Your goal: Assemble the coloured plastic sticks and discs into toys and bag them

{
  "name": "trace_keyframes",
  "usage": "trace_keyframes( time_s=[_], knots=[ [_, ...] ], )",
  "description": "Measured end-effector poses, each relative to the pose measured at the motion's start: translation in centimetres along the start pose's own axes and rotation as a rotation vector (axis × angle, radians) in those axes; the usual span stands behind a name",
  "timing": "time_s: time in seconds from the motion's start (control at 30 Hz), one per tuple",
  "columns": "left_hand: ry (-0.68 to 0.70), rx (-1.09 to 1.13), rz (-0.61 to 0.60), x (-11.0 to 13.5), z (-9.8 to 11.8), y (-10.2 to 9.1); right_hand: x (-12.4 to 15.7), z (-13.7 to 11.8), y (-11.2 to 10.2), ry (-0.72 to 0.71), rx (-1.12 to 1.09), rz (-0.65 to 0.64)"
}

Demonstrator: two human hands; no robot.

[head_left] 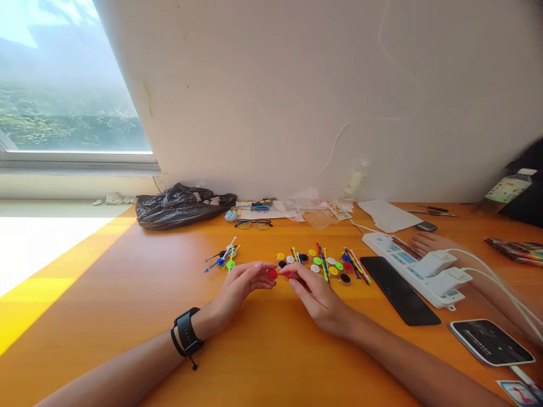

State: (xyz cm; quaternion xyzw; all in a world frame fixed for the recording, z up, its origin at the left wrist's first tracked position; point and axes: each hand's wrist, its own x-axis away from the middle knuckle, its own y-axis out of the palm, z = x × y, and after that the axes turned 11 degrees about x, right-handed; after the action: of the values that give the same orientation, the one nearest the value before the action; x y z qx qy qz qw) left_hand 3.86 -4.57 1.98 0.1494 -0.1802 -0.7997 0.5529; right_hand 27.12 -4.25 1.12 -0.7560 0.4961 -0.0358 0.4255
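A small red plastic disc (pixel 271 274) is pinched at the fingertips of my left hand (pixel 242 285). Close beside it, my right hand (pixel 318 299) grips a small red plastic piece (pixel 285 275), mostly hidden by the fingers; whether it touches the disc I cannot tell. Beyond the left hand lies a group of discs joined with arrow-tipped sticks, including a green one (pixel 230 264) and a blue one (pixel 220 262). Loose coloured discs, such as a yellow disc (pixel 333 271) and a black disc (pixel 345 278), are spread behind the right hand among coloured arrow sticks (pixel 323 263).
A black phone (pixel 401 291) and a white power strip (pixel 407 268) with plugged chargers stand at right. Another person's hand (pixel 428 243) rests behind the strip. Glasses (pixel 253 224), a black plastic bag (pixel 182 208) and papers line the wall side of the wooden table (pixel 237 362).
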Motion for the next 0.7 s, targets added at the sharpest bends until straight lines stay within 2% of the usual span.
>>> trace_keyframes(
  time_s=[0.1, 0.3, 0.53, 0.7],
  knots=[
    [0.035, 0.002, -0.019, 0.1, -0.4, -0.2, 0.2, 0.2, 0.3, 0.029, 0.002, 0.015],
    [0.133, -0.239, -0.117, 1.5, 1.3, 0.7, 0.1, 0.3, 0.7, -0.095, 0.048, 0.027],
    [0.397, -0.647, -0.161, 1.6, 1.0, 1.0, 0.4, 0.3, 0.6, -0.075, 0.093, -0.013],
    [0.503, -0.755, -0.167, 1.6, 0.7, 0.9, 0.4, 0.1, 0.6, -0.105, 0.104, 0.008]
  ],
)
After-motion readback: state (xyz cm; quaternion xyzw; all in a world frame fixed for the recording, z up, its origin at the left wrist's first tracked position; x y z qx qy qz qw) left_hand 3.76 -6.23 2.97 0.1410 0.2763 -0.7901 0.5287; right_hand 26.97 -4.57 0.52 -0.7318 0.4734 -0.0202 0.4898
